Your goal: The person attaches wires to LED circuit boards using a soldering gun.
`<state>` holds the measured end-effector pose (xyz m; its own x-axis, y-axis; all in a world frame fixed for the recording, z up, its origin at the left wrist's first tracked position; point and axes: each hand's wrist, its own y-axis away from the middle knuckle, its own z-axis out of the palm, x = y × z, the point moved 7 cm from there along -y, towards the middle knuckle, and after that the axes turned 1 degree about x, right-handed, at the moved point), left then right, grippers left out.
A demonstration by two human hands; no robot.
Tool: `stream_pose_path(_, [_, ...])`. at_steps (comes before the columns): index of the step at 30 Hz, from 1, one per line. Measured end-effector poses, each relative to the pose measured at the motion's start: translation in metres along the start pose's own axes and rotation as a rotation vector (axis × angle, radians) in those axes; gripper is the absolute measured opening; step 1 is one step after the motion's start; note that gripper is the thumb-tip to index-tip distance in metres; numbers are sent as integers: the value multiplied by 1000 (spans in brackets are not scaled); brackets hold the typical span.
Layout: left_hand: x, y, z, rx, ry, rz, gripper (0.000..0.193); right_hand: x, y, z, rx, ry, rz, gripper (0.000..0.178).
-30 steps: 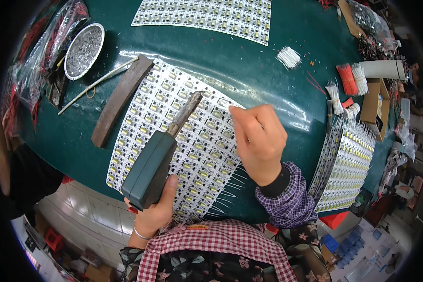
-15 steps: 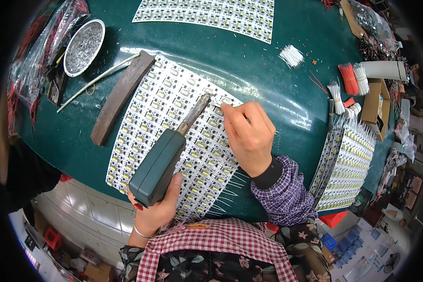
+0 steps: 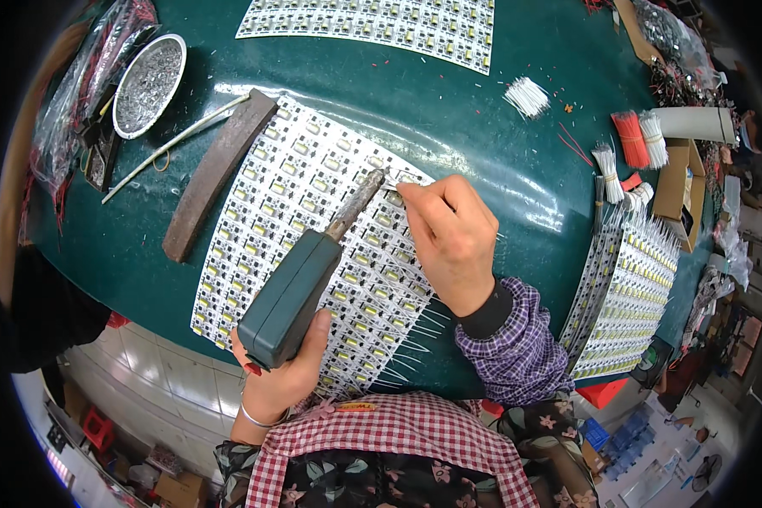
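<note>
My left hand (image 3: 281,383) is wrapped round the dark green handle of a soldering iron (image 3: 289,298). Its crusted metal tip touches down near the upper right edge of a white panel of LED circuit boards (image 3: 258,222). Just right of the tip, my right hand (image 3: 454,241) is closed in a pinch on what looks like a thin white wire, mostly hidden by the fingers. More white wires (image 3: 415,345) stick out from the panel's lower right edge.
A brown curved bar (image 3: 218,178) lies along the panel's left edge, beside a pale stick (image 3: 173,146) and a bowl of metal bits (image 3: 150,87). Another LED panel (image 3: 372,21) lies at the back. At right are stacked panels (image 3: 631,296), wire bundles (image 3: 628,140) and a cardboard box (image 3: 679,195).
The soldering iron has shifted slightly right, its tip coming nearer my right fingertips. My right hand keeps its pinch and has barely moved.
</note>
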<state>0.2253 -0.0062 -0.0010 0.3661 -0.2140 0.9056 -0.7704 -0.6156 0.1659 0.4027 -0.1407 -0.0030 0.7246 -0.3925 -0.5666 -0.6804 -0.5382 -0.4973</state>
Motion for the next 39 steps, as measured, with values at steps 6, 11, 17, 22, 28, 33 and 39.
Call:
stream_pose_path(6, [3,-2,1,10,-42,51,15,0,-1,0,-2,18,0,23])
stream_pose_path(11, [-4,3,0,-43,-39,61,22,-1,0,1,-1,22,-9,22])
stream_pose_path(17, [-14,12,-8,-25,3,54,24,-2,-2,-1,3,24,-12,22])
stream_pose_path(22, [-14,11,-10,68,5,-46,25,-2,-1,0,5,21,-11,22])
stream_pose_path(28, [-14,12,-11,85,-3,-35,25,0,0,-3,-20,24,-3,22])
stream_pose_path(33, [-16,17,-13,-12,-30,34,35,-8,-2,-19,-4,39,-10,23])
stream_pose_path(39, [-10,15,-15,81,-1,-25,26,-2,2,-6,-17,-32,-15,25])
